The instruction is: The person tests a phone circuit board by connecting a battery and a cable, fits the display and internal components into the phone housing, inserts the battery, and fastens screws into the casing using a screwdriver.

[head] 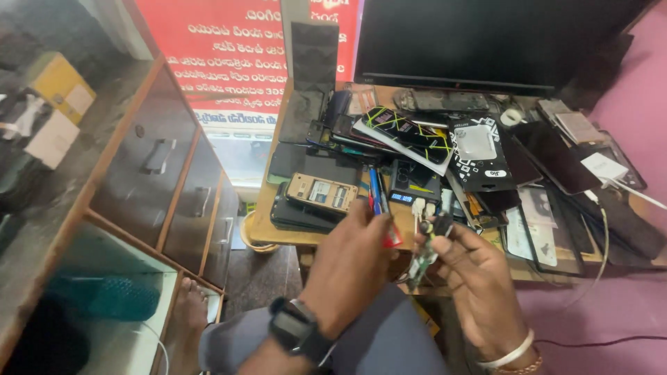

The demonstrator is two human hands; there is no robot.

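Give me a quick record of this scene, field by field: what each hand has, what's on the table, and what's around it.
left hand: holds a red-handled tool, wristwatch on the wrist
right hand: holds a small green circuit board
table: wooden, piled with phones, phone backs and cases
nearest phone: gold opened handset
behind: dark monitor, red poster
left side: cabinet drawers
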